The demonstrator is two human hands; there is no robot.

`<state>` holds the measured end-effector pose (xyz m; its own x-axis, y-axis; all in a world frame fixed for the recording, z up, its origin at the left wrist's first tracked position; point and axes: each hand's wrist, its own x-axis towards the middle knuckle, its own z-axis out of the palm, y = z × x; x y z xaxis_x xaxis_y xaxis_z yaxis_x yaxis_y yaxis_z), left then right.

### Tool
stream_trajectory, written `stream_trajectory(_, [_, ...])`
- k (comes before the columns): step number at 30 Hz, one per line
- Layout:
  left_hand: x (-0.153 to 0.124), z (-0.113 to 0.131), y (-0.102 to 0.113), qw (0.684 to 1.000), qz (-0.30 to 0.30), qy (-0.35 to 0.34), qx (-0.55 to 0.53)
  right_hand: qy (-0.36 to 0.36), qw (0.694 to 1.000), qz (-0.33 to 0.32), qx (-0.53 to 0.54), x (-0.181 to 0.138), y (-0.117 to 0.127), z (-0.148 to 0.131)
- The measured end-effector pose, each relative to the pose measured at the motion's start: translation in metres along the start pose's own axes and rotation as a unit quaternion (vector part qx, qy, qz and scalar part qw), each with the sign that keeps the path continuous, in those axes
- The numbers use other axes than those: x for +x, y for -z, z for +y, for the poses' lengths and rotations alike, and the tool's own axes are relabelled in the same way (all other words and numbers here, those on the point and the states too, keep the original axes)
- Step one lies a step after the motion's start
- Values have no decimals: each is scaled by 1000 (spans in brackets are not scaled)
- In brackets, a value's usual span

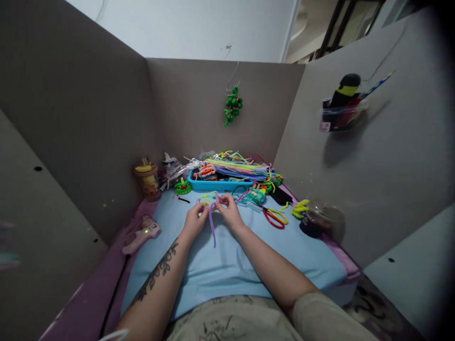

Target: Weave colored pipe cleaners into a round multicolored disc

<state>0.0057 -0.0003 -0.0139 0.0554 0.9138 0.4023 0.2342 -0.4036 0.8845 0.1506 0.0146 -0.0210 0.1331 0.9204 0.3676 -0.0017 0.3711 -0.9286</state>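
Both hands meet over the middle of a light blue cloth [170, 265]. My left hand [195, 219] is closed, thumb and fingers pinching pipe cleaners. My right hand [231, 213] pinches the same small piece from the other side. A purple pipe cleaner [212, 227] hangs down between them, its lower end loose. A yellow-green pipe cleaner [205, 199] sticks up near the left fingertips. How the strands are joined is too small to tell. Just beyond the right hand lies a teal and pink fuzzy piece [256, 195]. Scissors [275, 219] with red and yellow handles rest to its right.
At the back a blue tray [223, 186] bears heaped pipe cleaners [238, 166]. A pink glue gun [145, 235] and a brown cup [148, 180] stand left; a dark round container [313, 225] is right. Grey panels [199, 104] enclose the table, with a green ornament [233, 106] hanging.
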Motion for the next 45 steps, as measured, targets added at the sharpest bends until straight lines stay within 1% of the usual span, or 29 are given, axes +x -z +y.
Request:
stream_trajectory(1, [-1, 0, 0, 1000, 0, -4, 7, 51, 997, 19, -58, 0, 2, -1])
stream_trajectory(2, [-1, 1, 0, 1000, -2, -8, 12, 95, 989, 16, -109, 0, 4, -2])
stream_trajectory(3, [-2, 2, 0, 1000, -4, -10, 14, 128, 981, -8, -147, -1, 6, -3])
stream_trajectory(5, [-3, 3, 1, 1000, -7, -10, 13, 168, 965, -80, -187, -2, 10, -5])
stream_trajectory(7, [-3, 4, 2, 1000, -8, -12, 20, 183, 955, -129, -193, -4, 11, -7])
stream_trajectory(8, [-3, 4, 2, 999, -1, -14, 29, 187, 954, -136, -189, -5, 10, -9])
stream_trajectory(11, [-3, 2, 4, 996, 36, -31, 71, 194, 959, -128, -165, -10, 8, -14])
stream_trajectory(14, [-2, -2, 6, 987, 72, -55, 132, 190, 964, -137, -125, -15, 6, -21])
stream_trajectory(19, [0, -9, 10, 972, 116, -73, 191, 136, 981, -124, -60, -18, 4, -32])
stream_trajectory(21, [0, -11, 12, 968, 114, -84, 209, 91, 987, -127, -34, -16, 1, -32])
stream_trajectory(23, [0, -13, 12, 962, 106, -102, 229, 21, 990, -141, 9, -15, -2, -29])
stream_trajectory(25, [-1, -14, 12, 953, 104, -121, 258, -58, 984, -157, 66, -13, -5, -24])
stream_trajectory(27, [-1, -12, 11, 942, 104, -139, 288, -125, 969, -181, 111, -11, -7, -19])
stream_trajectory(30, [-3, -8, 9, 923, 104, -159, 333, -203, 944, -222, 135, -8, -7, -14])
stream_trajectory(32, [-4, -4, 8, 908, 97, -169, 370, -243, 933, -229, 136, -6, -8, -12])
stream_trajectory(34, [-5, 0, 7, 894, 88, -182, 400, -266, 930, -205, 146, -3, -9, -12])
stream_trajectory(38, [-7, 4, 5, 868, 83, -211, 441, -273, 938, -100, 189, 2, -13, -11])
stream_trajectory(39, [-8, 4, 4, 863, 81, -218, 449, -272, 938, -85, 199, 3, -13, -11])
stream_trajectory(42, [-9, 5, 3, 850, 71, -244, 462, -264, 934, -89, 224, 4, -12, -12])
stream_trajectory(45, [-10, 6, 2, 843, 62, -262, 465, -263, 933, -95, 227, 5, -10, -14])
